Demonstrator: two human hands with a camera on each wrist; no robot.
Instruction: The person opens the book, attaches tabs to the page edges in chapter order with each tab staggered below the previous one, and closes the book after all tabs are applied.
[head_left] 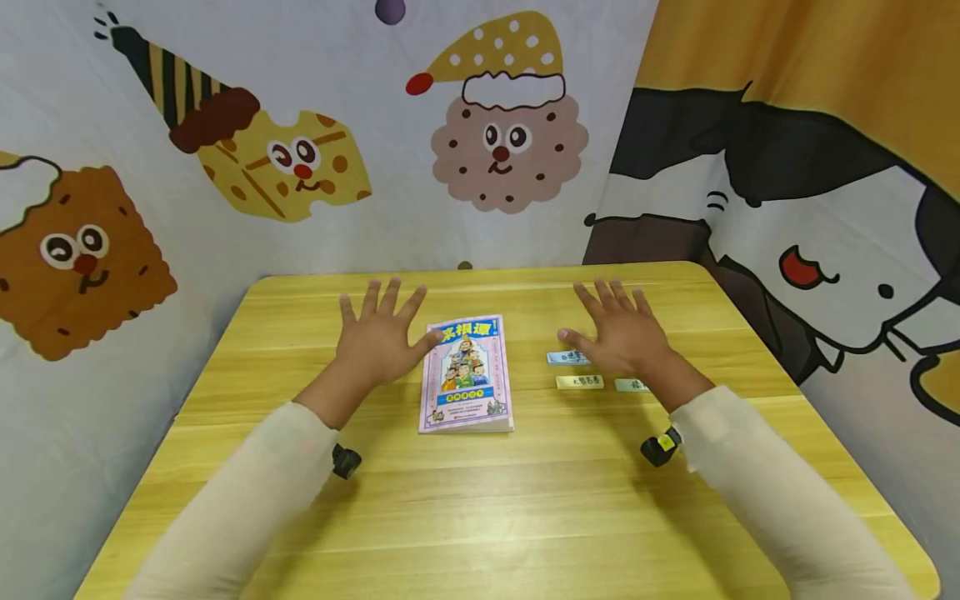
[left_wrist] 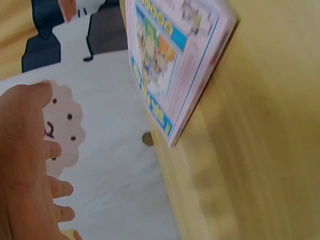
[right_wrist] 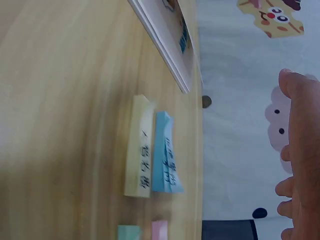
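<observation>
A book (head_left: 465, 375) with a pink and blue illustrated cover lies face up at the middle of the table. My left hand (head_left: 382, 337) is raised just left of it, fingers spread, the thumb overlapping the cover's top left corner in the head view. On the other side my right hand (head_left: 621, 333) hovers with spread fingers over small paper strips bearing handwritten characters. These are a blue strip (right_wrist: 164, 152), a yellow strip (right_wrist: 139, 147), a green strip (right_wrist: 128, 232) and a pink strip (right_wrist: 159, 230), which the right hand hides in the head view. Neither hand holds anything.
The wooden table (head_left: 480, 517) has rounded corners and meets a white cloth backdrop (head_left: 397, 233) printed with cartoon food. An orange curtain (head_left: 825, 50) hangs at the right. Each wrist carries a small black camera (head_left: 346, 461).
</observation>
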